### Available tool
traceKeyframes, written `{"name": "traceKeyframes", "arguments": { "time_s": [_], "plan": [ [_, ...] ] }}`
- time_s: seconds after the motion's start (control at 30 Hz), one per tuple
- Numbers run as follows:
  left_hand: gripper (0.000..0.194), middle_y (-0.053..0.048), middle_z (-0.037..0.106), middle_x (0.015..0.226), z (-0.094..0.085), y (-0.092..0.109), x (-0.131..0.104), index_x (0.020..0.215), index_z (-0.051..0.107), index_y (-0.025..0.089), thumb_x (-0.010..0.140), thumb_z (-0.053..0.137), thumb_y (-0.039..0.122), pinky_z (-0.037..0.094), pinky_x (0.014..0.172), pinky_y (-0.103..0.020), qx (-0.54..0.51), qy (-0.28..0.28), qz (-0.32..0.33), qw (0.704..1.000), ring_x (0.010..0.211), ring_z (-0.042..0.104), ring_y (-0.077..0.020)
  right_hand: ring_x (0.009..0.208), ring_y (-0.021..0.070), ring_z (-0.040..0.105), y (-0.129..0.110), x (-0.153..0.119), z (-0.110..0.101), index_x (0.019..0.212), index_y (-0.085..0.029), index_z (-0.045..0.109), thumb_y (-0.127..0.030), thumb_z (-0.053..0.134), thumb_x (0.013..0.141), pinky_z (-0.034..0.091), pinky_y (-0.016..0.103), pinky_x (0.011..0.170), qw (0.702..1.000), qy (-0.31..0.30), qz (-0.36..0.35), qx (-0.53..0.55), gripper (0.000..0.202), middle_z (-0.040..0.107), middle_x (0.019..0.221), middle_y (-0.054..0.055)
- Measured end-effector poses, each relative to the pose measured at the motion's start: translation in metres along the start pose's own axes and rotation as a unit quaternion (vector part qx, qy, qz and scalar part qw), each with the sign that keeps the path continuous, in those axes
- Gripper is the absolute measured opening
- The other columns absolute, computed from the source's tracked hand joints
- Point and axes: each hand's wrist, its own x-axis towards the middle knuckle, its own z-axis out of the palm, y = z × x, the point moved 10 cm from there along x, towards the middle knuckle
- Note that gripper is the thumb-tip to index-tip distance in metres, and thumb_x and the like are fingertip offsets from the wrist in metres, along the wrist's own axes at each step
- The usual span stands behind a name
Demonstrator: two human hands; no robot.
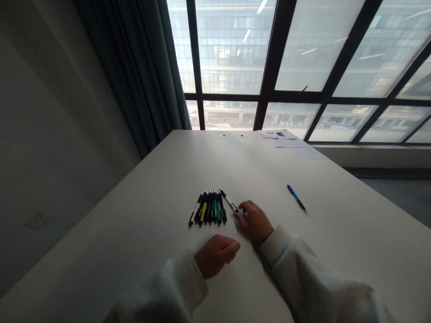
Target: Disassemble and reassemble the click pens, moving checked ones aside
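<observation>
A row of several pens (209, 208) lies side by side on the white table, black-bodied with white, yellow and green parts. At the row's right end a white-and-black pen (229, 200) lies slanted, its tip close to the others. My right hand (253, 220) has its thumb and fingers closed around the near end of that pen. Just in front of the row, my left hand (217, 255) is curled into a fist resting low over the table, and no pen shows in it. A blue-and-black pen (296, 198) lies apart, to the right of my right hand.
The white table (111, 242) stretches away to large windows (232, 49). Printed papers (289, 140) lie at its far right, and two small round white pieces (222, 136) sit near the far edge. A dark curtain (138, 67) hangs at the left.
</observation>
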Motion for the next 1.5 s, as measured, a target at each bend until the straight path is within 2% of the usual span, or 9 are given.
{"name": "traceKeyframes", "arguments": {
  "time_s": [0.43, 0.63, 0.73, 0.83, 0.93, 1.0, 1.13, 1.3, 1.5],
  "plan": [
    [0.058, 0.005, 0.039, 0.049, 0.001, -0.001, 0.0, 0.052, 0.043, 0.018, 0.088, 0.046, 0.063, 0.024, 0.049, -0.024, -0.006, -0.002, -0.002, 1.0, 0.048, 0.031, -0.008, 0.072, 0.0213, 0.058, 0.021, 0.002, -0.007, 0.077, -0.018, 0.061, -0.024, 0.055, 0.09, 0.046, 0.034, 0.071, 0.997, 0.043, 0.058, 0.036, 0.016, 0.064, 0.078, 0.008],
    [0.059, 0.009, 0.031, 0.041, -0.011, -0.015, 0.007, 0.06, 0.047, 0.018, 0.082, 0.049, 0.072, 0.015, 0.039, -0.022, -0.123, 0.073, -0.042, 0.989, 0.038, 0.023, -0.0057, 0.059, 0.0188, 0.056, 0.041, 0.016, -0.053, 0.077, -0.017, 0.062, -0.04, 0.051, 0.092, 0.045, 0.031, 0.058, 0.982, 0.093, 0.118, 0.118, 0.03, 0.063, 0.064, 0.005],
    [0.05, 0.008, 0.044, 0.06, -0.044, 0.014, 0.009, 0.083, 0.053, 0.016, 0.08, 0.061, 0.065, 0.019, 0.038, -0.018, -0.173, 0.162, 0.008, 0.971, 0.041, 0.026, -0.0033, 0.051, 0.014, 0.052, 0.021, 0.022, -0.094, 0.081, -0.017, 0.062, -0.048, 0.051, 0.093, 0.043, 0.026, 0.05, 0.974, 0.083, 0.101, 0.183, 0.035, 0.059, 0.058, 0.0],
    [0.048, 0.001, 0.058, 0.092, -0.096, 0.08, -0.007, 0.119, 0.051, 0.021, 0.085, 0.063, 0.055, 0.036, 0.043, -0.018, -0.137, 0.299, 0.14, 0.934, 0.05, 0.044, -0.0038, 0.053, 0.0122, 0.05, -0.015, 0.023, -0.13, 0.084, -0.017, 0.064, -0.049, 0.06, 0.089, 0.042, 0.025, 0.05, 0.947, 0.042, 0.046, 0.314, 0.033, 0.056, 0.06, -0.002],
    [0.048, -0.004, 0.06, 0.107, -0.13, 0.138, -0.032, 0.125, 0.053, 0.024, 0.085, 0.066, 0.048, 0.05, 0.061, -0.022, -0.114, 0.385, 0.243, 0.883, 0.065, 0.056, -0.0073, 0.054, 0.012, 0.049, -0.037, 0.018, -0.158, 0.085, -0.017, 0.065, -0.047, 0.063, 0.089, 0.042, 0.025, 0.05, 0.947, 0.032, 0.02, 0.318, 0.03, 0.056, 0.06, -0.001],
    [0.044, -0.005, 0.063, 0.105, -0.141, 0.159, -0.045, 0.118, 0.06, 0.021, 0.082, 0.071, 0.043, 0.053, 0.069, -0.025, -0.104, 0.423, 0.268, 0.859, 0.072, 0.061, -0.0101, 0.054, 0.0124, 0.05, -0.044, 0.016, -0.168, 0.084, -0.017, 0.065, -0.046, 0.063, 0.089, 0.043, 0.025, 0.05, 0.948, 0.039, 0.008, 0.317, 0.03, 0.056, 0.061, -0.001],
    [0.031, -0.005, 0.067, 0.095, -0.14, 0.167, -0.053, 0.102, 0.066, 0.016, 0.08, 0.075, 0.036, 0.055, 0.077, -0.028, -0.083, 0.427, 0.256, 0.863, 0.079, 0.065, -0.0138, 0.054, 0.0127, 0.05, -0.049, 0.011, -0.173, 0.085, -0.018, 0.066, -0.046, 0.065, 0.088, 0.044, 0.026, 0.05, 0.942, 0.053, 0.001, 0.331, 0.028, 0.057, 0.061, -0.001],
    [0.034, -0.004, 0.068, 0.093, -0.136, 0.167, -0.062, 0.107, 0.067, 0.018, 0.078, 0.077, 0.033, 0.057, 0.073, -0.027, -0.088, 0.42, 0.259, 0.865, 0.076, 0.067, -0.0142, 0.056, 0.0136, 0.052, -0.057, 0.002, -0.172, 0.086, -0.02, 0.067, -0.042, 0.064, 0.09, 0.045, 0.026, 0.05, 0.949, 0.035, -0.005, 0.314, 0.023, 0.059, 0.063, 0.001],
    [0.019, -0.006, 0.073, 0.089, -0.13, 0.181, -0.076, 0.087, 0.072, 0.016, 0.075, 0.08, 0.029, 0.06, 0.074, -0.03, -0.053, 0.449, 0.257, 0.854, 0.077, 0.069, -0.018, 0.061, 0.0163, 0.06, -0.061, -0.007, -0.193, 0.093, -0.022, 0.07, -0.035, 0.069, 0.088, 0.053, 0.029, 0.054, 0.923, 0.111, -0.016, 0.368, 0.014, 0.065, 0.07, 0.002]
  ]
}}
